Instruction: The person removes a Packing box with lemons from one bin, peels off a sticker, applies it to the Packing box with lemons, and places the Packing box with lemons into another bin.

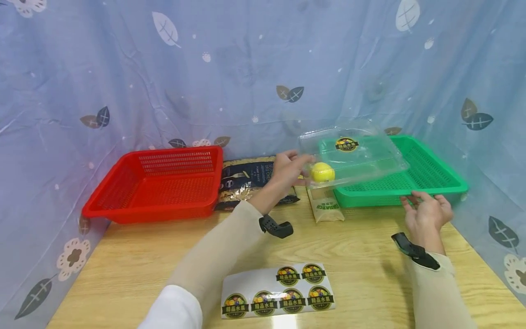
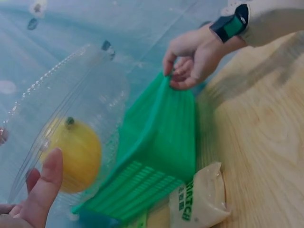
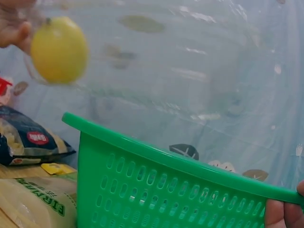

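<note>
My left hand (image 1: 289,168) grips the left end of a clear plastic box (image 1: 361,157) and holds it up over the green basket (image 1: 382,197). Inside the box, a yellow fruit (image 1: 322,172) lies in the corner by my fingers; a dark stem end shows on it in the left wrist view. The box carries a round black fruit sticker (image 1: 347,144). With its fingers curled over the front rim of the basket, my right hand (image 1: 429,212) holds on near the right corner, which the left wrist view also shows.
A red basket (image 1: 152,212) stands at the back left. Between the baskets lie a dark pasta bag (image 1: 246,180) and a beige packet (image 1: 326,210). A sheet of round stickers (image 1: 263,278) rests on the wooden table (image 1: 361,274) at the front. A blue curtain (image 1: 246,68) hangs behind.
</note>
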`<act>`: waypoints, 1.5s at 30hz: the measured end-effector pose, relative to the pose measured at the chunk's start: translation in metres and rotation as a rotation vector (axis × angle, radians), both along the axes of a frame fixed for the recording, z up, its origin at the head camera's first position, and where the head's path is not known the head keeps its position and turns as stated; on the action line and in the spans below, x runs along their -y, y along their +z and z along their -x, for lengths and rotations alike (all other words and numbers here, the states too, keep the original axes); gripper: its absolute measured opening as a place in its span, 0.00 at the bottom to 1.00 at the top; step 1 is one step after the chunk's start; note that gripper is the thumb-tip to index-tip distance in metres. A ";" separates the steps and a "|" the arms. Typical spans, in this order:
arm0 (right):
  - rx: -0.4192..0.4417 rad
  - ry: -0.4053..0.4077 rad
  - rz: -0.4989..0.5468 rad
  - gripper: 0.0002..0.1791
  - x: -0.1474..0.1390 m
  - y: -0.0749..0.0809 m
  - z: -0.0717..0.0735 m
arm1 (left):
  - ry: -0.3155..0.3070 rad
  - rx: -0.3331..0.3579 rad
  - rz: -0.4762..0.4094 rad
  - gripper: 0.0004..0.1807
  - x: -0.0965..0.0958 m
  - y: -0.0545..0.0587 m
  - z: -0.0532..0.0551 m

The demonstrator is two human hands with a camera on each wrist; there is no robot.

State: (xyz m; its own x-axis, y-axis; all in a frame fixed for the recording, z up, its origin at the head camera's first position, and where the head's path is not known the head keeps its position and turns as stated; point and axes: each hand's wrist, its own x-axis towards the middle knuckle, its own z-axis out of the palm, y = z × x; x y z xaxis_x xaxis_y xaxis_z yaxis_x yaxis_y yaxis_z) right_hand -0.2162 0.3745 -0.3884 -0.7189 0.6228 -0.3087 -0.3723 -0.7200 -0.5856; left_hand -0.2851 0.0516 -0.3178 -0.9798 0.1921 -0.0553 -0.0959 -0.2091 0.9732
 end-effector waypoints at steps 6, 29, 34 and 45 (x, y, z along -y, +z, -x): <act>0.020 0.016 -0.002 0.27 0.000 -0.002 -0.002 | 0.007 -0.011 0.054 0.43 -0.032 0.002 0.008; 0.031 0.021 0.014 0.29 0.000 0.001 0.002 | 0.072 0.054 0.329 0.24 -0.107 -0.002 0.017; 0.045 0.003 0.012 0.29 -0.002 0.001 0.002 | 0.054 0.052 0.431 0.20 -0.113 -0.011 0.022; 0.046 0.004 0.002 0.28 0.000 -0.001 0.003 | 0.030 -0.081 0.897 0.32 -0.118 -0.018 0.032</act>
